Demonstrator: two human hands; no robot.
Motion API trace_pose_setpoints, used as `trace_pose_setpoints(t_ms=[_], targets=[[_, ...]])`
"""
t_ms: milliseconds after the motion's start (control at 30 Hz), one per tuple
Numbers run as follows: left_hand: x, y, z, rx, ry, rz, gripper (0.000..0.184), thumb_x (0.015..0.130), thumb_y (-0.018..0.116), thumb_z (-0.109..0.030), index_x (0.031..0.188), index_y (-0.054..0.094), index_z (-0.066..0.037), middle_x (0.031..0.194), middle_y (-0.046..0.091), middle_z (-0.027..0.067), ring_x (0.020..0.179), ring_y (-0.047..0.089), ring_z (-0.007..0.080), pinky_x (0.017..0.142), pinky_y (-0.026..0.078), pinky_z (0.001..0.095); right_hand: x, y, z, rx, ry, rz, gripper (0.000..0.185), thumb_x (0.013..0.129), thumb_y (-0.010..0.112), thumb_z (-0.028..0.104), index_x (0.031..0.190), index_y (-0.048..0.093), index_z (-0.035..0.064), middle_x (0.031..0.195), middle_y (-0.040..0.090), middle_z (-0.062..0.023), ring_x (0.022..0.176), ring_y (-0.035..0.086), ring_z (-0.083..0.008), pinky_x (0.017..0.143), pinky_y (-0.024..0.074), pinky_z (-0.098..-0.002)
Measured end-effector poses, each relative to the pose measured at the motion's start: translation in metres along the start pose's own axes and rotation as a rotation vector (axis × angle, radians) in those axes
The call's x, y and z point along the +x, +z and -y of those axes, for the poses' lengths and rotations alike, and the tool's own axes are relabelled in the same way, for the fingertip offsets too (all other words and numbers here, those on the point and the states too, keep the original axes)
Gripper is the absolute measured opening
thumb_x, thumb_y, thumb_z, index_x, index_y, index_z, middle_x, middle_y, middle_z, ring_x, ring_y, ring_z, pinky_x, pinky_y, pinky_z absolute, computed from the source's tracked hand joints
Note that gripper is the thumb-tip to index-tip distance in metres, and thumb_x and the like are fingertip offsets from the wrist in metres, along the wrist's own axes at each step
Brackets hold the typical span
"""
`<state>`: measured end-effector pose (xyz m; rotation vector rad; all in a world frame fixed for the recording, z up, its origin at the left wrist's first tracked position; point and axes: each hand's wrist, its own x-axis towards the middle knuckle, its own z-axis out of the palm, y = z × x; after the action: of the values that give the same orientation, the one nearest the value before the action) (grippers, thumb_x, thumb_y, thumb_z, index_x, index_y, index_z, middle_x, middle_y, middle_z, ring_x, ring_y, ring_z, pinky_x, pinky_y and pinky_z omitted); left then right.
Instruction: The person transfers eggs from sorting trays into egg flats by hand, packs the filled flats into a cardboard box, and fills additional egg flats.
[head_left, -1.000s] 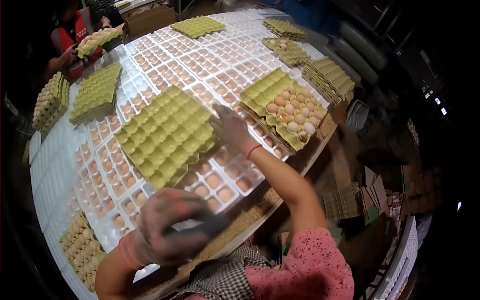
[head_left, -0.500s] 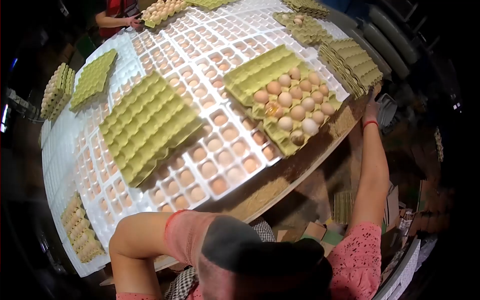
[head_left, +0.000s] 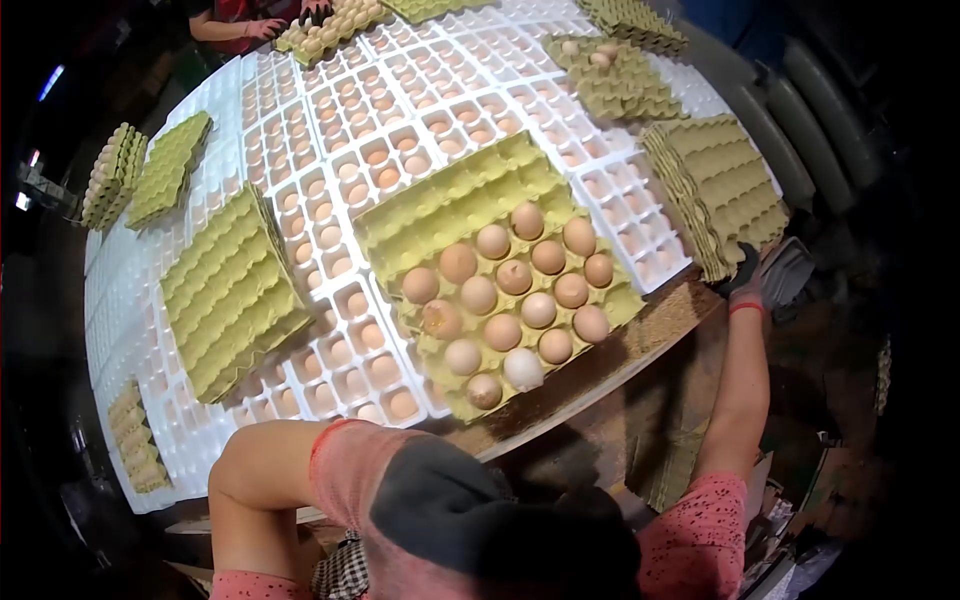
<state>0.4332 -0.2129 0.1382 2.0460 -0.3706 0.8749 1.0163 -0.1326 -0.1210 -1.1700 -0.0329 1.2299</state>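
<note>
My left hand (head_left: 470,515), in a pink and dark glove, is large and close at the bottom centre; its fingers are lost in shadow. At the right table edge, my right hand (head_left: 742,272) has its dark gloved fingers around the near corner of a stack of green egg trays (head_left: 730,185). Between them lies a green tray (head_left: 450,205) with several brown and pale eggs (head_left: 538,310); one egg (head_left: 440,319) at its left looks broken. White celled trays (head_left: 420,400) filled with eggs lie under and around it.
An empty green tray stack (head_left: 235,300) lies to the left. More green trays (head_left: 172,170) and egg-filled trays (head_left: 112,178) stand at the far left. At the back, a co-worker's gloved hands (head_left: 290,22) are by a tray of eggs (head_left: 335,28). Another tray (head_left: 610,80) holds a few eggs.
The view has shifted. My right hand has gone from the white trays to the right-hand stack; my left hand has come down close to my body. The egg-bearing green tray sits further left over the white cells.
</note>
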Motion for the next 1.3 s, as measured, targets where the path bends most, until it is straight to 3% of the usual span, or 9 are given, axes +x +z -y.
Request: trace_pose_setpoints(t_ms=[267,367,500,600,900,1033,1100,1200,1300], targets=[[-0.046,-0.049,0.016,0.36,-0.493,-0.624,0.063,0.081,0.075,-0.016,0.136,0.047,0.0,0.106,0.065,0.0148,0.095,0.067,0.0278,0.088,0.054,0.0376,-0.138,0.121,-0.023,-0.361,-0.695,0.26,0.053,0.085,0.069,0.015,0.132,0.05,0.0036,0.125,0.059,-0.0116,0.113,0.06,-0.0274,0.096,0.0511,-0.0402],[-0.074,-0.047,0.04,0.138,-0.767,-0.71,0.107,0.084,0.074,-0.023,0.158,-0.002,-0.009,0.16,0.017,0.0197,0.143,0.031,0.0341,0.116,0.031,0.0437,-0.243,0.22,-0.091,-1.077,-1.333,0.258,0.065,0.083,0.073,0.004,0.138,0.04,-0.0002,0.131,0.054,-0.0156,0.118,0.056,-0.026,0.1,0.0477,-0.0362],[-0.105,-0.074,-0.009,-0.135,-0.444,-1.065,0.13,0.071,0.085,-0.035,0.156,-0.01,-0.011,0.164,0.006,0.0159,0.147,0.022,0.0349,0.115,0.03,0.0459,-0.355,0.323,-0.252,-0.687,-1.095,0.428,0.053,0.094,0.059,0.012,0.141,0.041,-0.0012,0.134,0.052,-0.0129,0.116,0.054,-0.0225,0.102,0.043,-0.0353],[-0.182,-0.099,-0.066,-0.2,-0.783,-1.282,0.067,0.088,0.073,-0.017,0.142,0.039,0.004,0.14,0.049,0.014,0.126,0.052,0.0208,0.102,0.046,0.0333,-0.413,0.37,-0.382,-0.262,-0.777,0.464,0.043,0.103,0.044,0.017,0.143,0.044,0.0017,0.136,0.052,-0.0091,0.116,0.052,-0.0191,0.099,0.0422,-0.0358],[-0.362,-0.18,-0.209,0.114,-0.577,-1.267,0.065,0.095,0.061,-0.016,0.149,0.029,-0.003,0.133,0.055,0.0137,0.12,0.053,0.0185,0.1,0.046,0.03,-0.544,0.436,-0.5,-1.133,-1.412,1.002,0.057,0.094,0.05,-0.006,0.148,0.035,0.0049,0.143,0.046,-0.0243,0.129,0.048,-0.0412,0.112,0.0334,-0.0497],[-0.452,-0.188,-0.163,0.284,-0.915,-1.222,0.06,0.091,0.061,-0.015,0.142,0.036,0.004,0.132,0.055,0.0202,0.12,0.054,0.0261,0.102,0.043,0.0347,-0.515,0.442,-0.535,-0.837,-0.204,0.966,0.049,0.096,0.058,0.012,0.142,0.044,0.0029,0.133,0.058,-0.018,0.119,0.058,-0.0284,0.101,0.0457,-0.0395],[-0.515,-0.2,-0.118,0.479,-0.948,-1.23,0.054,0.093,0.059,-0.019,0.14,0.041,0.001,0.121,0.061,0.0127,0.105,0.059,0.017,0.089,0.049,0.03,-0.499,0.446,-0.504,-1.324,-0.392,1.083,0.049,0.095,0.062,0.02,0.137,0.049,-0.0004,0.13,0.059,-0.0153,0.119,0.058,-0.0242,0.099,0.0469,-0.0353],[-0.502,-0.204,-0.131,0.232,-0.972,-1.33,0.051,0.093,0.058,-0.018,0.138,0.045,0.0,0.115,0.064,0.0083,0.096,0.062,0.0126,0.081,0.052,0.0276,-0.444,0.468,-0.446,-0.952,-1.29,0.507,0.047,0.098,0.058,0.019,0.136,0.048,-0.0066,0.131,0.058,-0.018,0.125,0.053,-0.0263,0.107,0.0402,-0.0371],[-0.508,-0.195,-0.111,0.097,-1.121,-1.245,0.049,0.091,0.054,-0.012,0.138,0.044,0.001,0.113,0.062,0.0068,0.092,0.06,0.0126,0.079,0.052,0.0275,-0.379,0.498,-0.414,-0.961,-1.096,0.625,0.05,0.102,0.049,0.026,0.141,0.044,-0.0041,0.143,0.049,-0.0195,0.133,0.046,-0.0273,0.113,0.0329,-0.036]])
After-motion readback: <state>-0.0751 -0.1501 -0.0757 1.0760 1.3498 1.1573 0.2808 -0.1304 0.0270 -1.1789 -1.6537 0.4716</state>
